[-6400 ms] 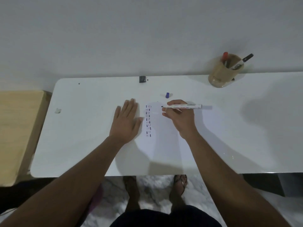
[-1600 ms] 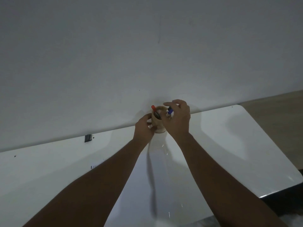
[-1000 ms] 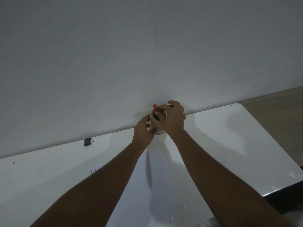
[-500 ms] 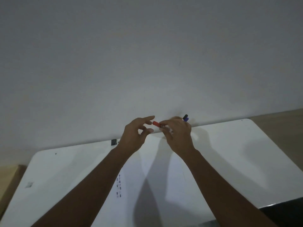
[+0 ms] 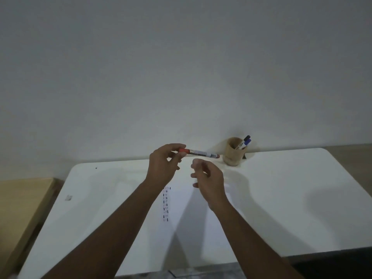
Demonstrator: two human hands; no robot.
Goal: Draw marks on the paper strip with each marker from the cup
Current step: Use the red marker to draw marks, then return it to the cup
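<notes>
Fingers (image 5: 172, 153) of the left hand (image 5: 164, 166) pinch the red marker (image 5: 198, 153) by its cap, level above the surface (image 5: 291, 198); right hand (image 5: 209, 179) loosely curled, empty.

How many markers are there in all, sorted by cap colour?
Red-capped marker, held in the left hand: 1
Black-capped marker, in the cup: 1
Blue-capped marker, in the cup: 1
Total: 3
</notes>
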